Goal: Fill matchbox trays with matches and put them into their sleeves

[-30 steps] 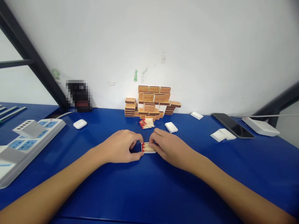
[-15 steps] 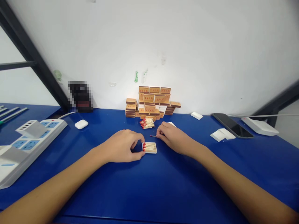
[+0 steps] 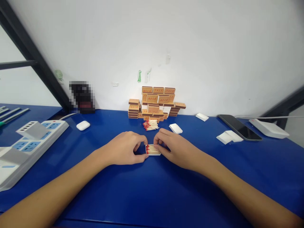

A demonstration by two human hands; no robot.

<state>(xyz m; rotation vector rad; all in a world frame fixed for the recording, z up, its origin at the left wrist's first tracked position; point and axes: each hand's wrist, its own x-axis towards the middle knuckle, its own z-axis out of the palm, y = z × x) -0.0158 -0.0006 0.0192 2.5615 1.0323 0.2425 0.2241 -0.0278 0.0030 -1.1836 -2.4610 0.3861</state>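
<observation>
Glossy blue table (image 3: 133, 193), scuffed white wall (image 3: 201, 57) at far side. Half a second ago right hand (image 3: 177, 148) pinched one match beyond the tray (image 3: 153, 154); now its fingertips, close together, are over the tray's right end, can't tell if holding anything. Left hand (image 3: 125, 148) still grips the left end. White shallow rectangular tray, near centre; thin red-tipped matches (image 3: 151, 148) inside. Farther off: loose match pile (image 3: 150, 125), stacked boxy orange-brown matchboxes (image 3: 152, 98).

Fingers (image 3: 142, 157) at matchstick tray (image 3: 155, 155)
</observation>
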